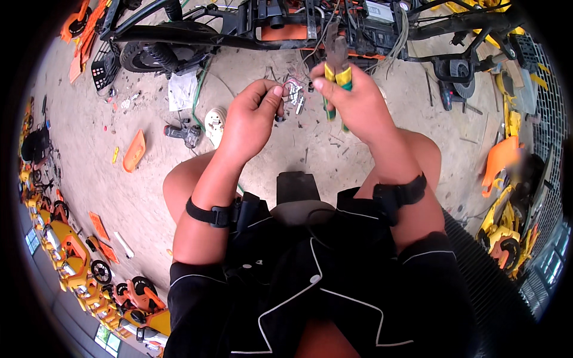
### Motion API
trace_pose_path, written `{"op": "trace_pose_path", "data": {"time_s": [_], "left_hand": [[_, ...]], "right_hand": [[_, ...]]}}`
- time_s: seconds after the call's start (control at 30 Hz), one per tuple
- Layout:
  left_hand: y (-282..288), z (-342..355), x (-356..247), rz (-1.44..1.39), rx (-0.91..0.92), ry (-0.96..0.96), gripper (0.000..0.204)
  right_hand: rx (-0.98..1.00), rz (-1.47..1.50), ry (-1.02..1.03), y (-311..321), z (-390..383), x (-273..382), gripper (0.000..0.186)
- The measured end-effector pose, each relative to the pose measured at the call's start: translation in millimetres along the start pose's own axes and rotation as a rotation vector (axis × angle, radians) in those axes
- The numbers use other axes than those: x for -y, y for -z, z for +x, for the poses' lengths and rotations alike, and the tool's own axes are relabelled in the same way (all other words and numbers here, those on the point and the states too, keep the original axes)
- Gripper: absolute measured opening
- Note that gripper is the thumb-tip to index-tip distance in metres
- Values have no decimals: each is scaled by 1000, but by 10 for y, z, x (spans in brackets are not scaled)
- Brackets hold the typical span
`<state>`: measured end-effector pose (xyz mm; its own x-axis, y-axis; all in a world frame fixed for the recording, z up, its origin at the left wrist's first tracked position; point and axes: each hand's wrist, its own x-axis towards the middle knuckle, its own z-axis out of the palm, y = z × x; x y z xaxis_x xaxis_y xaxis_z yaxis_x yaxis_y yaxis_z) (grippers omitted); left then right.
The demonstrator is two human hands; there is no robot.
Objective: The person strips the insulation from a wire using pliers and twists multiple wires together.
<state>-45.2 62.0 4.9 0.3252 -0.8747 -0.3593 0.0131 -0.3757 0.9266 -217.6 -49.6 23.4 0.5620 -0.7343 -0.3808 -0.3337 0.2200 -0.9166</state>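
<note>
My right hand (359,102) is closed round pliers (338,50) with yellow and green handles. Their metal jaws point up and away from me, towards the black vehicle frame (209,37). To the left, my left hand (250,118) has thumb and forefinger pinched together. What it pinches, perhaps a thin wire, is too small to make out. Beyond and between the hands, a little pile of whitish and metal bits (295,95) lies on the concrete floor.
A cordless drill (186,133) and an orange panel (135,151) lie at left, near a white shoe (215,125). A paper sheet (182,91) is by the tyre (138,58). At right are another power tool (446,95) and yellow and orange parts (501,160). Orange-yellow vehicles (70,249) line the far left.
</note>
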Motion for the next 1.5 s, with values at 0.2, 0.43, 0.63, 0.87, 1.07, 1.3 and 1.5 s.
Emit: {"op": "trace_pose_path", "data": {"time_s": [0.2, 0.43, 0.63, 0.87, 1.07, 1.3, 1.5], "left_hand": [[-57, 0, 27, 65, -185, -114, 23], [-44, -1, 8, 0, -224, -182, 20], [-81, -63, 10, 59, -156, -113, 18], [-120, -127, -18, 187, -149, -163, 13], [-171, -204, -94, 324, -131, -235, 12], [-115, -241, -83, 286, -75, -175, 11], [-72, -332, -107, -55, 24, -128, 11]], "right_hand": [[274, 217, -228, -28, -308, -73, 37], [383, -41, -326, -140, -270, -242, 37], [356, -60, -312, -215, -228, -242, 42], [351, 37, -307, -264, -246, -263, 41], [298, 56, -233, -297, -233, -352, 35], [233, 5, -283, -347, -253, -227, 31], [210, 150, -295, -395, -306, -263, 34]]}}
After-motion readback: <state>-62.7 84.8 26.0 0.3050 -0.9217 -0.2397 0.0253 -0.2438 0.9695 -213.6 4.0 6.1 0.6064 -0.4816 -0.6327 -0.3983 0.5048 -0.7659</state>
